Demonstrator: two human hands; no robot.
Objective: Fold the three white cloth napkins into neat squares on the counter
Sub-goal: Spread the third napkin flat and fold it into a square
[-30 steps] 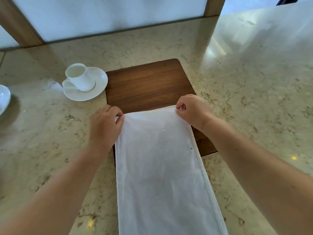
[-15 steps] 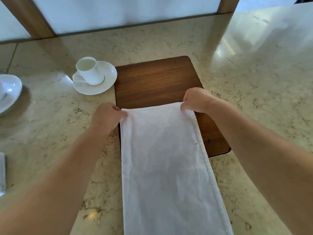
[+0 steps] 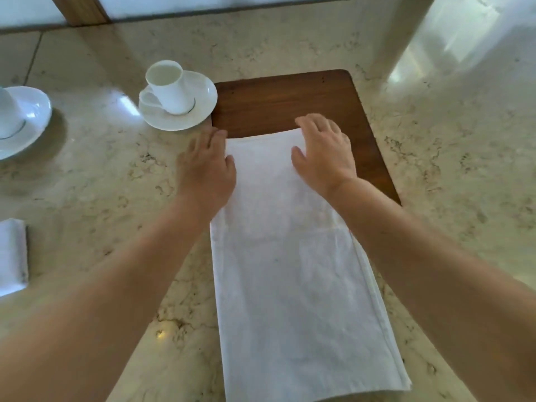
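Note:
A long white napkin (image 3: 293,291), folded into a narrow strip, lies flat from the near counter edge up onto a brown wooden board (image 3: 290,103). My left hand (image 3: 207,166) rests palm down on the strip's far left corner, fingers spread. On the far right corner my right hand (image 3: 324,152) lies flat too, fingers apart. Neither hand grips the cloth. A second white napkin (image 3: 11,256), folded small, lies at the left edge of the view.
A white cup on a saucer (image 3: 177,97) stands just left of the board, close to my left hand. Another cup and saucer (image 3: 20,120) sit at the far left. The marble counter (image 3: 452,175) stretches right; a wall with wooden posts runs along the back.
Both hands have let go of the napkin's far corners and now lie flat on it. The napkin's far edge rests on the board. The view has shifted left and nearer.

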